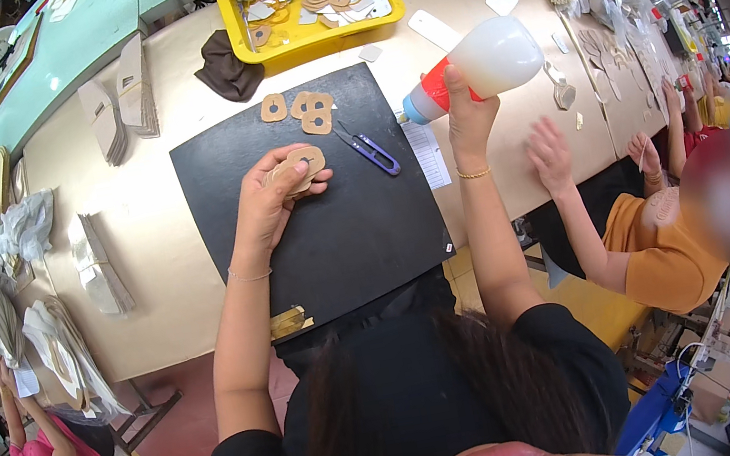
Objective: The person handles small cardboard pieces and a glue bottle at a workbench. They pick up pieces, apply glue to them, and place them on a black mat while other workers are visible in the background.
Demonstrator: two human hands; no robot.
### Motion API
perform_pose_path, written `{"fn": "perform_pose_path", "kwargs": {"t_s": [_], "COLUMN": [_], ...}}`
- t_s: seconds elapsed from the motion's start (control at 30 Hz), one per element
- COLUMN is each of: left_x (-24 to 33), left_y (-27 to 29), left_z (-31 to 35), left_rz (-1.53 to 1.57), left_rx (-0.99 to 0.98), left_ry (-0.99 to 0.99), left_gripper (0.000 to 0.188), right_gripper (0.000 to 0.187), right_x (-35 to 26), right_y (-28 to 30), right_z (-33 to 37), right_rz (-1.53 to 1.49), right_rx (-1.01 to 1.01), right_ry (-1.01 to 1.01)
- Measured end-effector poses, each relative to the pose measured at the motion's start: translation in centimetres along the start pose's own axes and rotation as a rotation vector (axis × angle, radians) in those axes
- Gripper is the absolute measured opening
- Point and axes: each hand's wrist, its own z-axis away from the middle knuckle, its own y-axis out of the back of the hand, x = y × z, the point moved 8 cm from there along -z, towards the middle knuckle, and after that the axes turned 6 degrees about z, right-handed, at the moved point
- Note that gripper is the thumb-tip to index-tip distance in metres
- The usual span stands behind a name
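My left hand point(267, 201) is closed on a small stack of tan rounded-square patches point(307, 157), each with a dark mark or hole at its middle. Raised to the right, my right hand point(468, 119) grips a squeeze bottle point(496, 59) with a milky white body and a red band. The bottle is tilted, its blue cap end point(415, 107) pointing down to the left. Several loose patches point(315, 120) lie on the black mat point(331, 253) beyond my left hand. Beside them rest purple-handled thread snips point(368, 147).
A yellow tray point(319, 40) of patches and white pieces stands at the far side, next to a dark cloth point(230, 67). Stacked tan strips point(134, 88) and wrapped bundles point(98, 263) lie at left. A co-worker's hand point(550, 156) is close on my right.
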Motion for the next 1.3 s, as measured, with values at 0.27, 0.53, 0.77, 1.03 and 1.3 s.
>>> {"fn": "perform_pose_path", "kwargs": {"t_s": [0.27,0.53,0.77,1.03,1.3], "left_x": [-0.1,-0.2,0.0,0.0,-0.4], "left_y": [0.1,0.0,0.1,0.0,0.0], "left_z": [0.1,0.0,0.1,0.2,0.0], "left_rz": [-0.008,-0.012,0.035,0.012,0.012], "left_rx": [0.019,0.029,0.041,0.042,0.017], "left_ry": [-0.010,-0.037,-0.029,-0.023,-0.023], "left_gripper": [0.030,0.033,0.031,0.031,0.030], "right_gripper": [0.030,0.031,0.033,0.032,0.032], "right_x": [-0.5,0.0,-0.9,-0.4,-0.8], "right_y": [-0.1,-1.1,-0.4,-1.2,-1.3], "right_z": [-0.1,-0.8,0.0,-0.8,-0.7], "right_rz": [0.097,0.134,0.065,0.084,0.098], "right_rx": [0.024,0.041,0.013,0.039,0.042], "right_ry": [0.052,0.056,0.044,0.035,0.077]}}
